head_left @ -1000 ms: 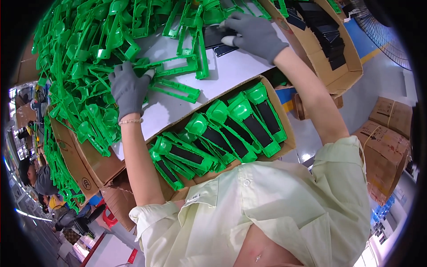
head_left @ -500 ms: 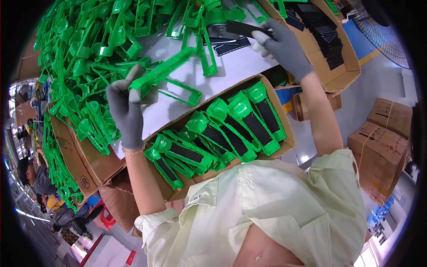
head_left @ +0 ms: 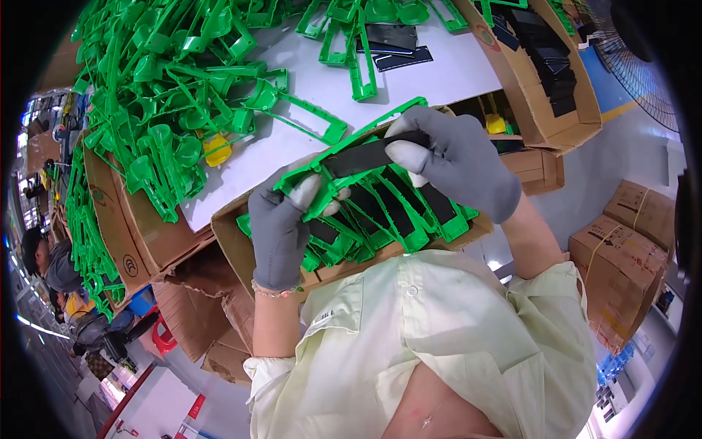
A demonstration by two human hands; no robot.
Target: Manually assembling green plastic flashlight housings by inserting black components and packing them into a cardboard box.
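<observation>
Both my hands wear grey gloves with white fingertips. My left hand [head_left: 281,227] is closed round one end of a green plastic frame [head_left: 311,172], held tilted above an open carton. In my right hand [head_left: 457,164], a flat black panel [head_left: 358,158] is pinched between thumb and fingers. The panel lies along the frame's long opening; whether it sits fully inside, I cannot tell. Below, the carton [head_left: 232,228] contains several green frames with black panels [head_left: 398,212] in them, partly hidden by my hands.
A large heap of loose green frames [head_left: 168,95] covers the left of the white table [head_left: 446,62]. Several black panels [head_left: 402,60] lie at its far side, with more in a carton [head_left: 578,110] at right. A yellow piece [head_left: 217,149] sits by the heap. Stacked boxes [head_left: 621,249] stand right.
My right hand has brought the black panel from the table's far side down to the frame. My left hand has moved right and nearer with the green frame, now over the carton.
</observation>
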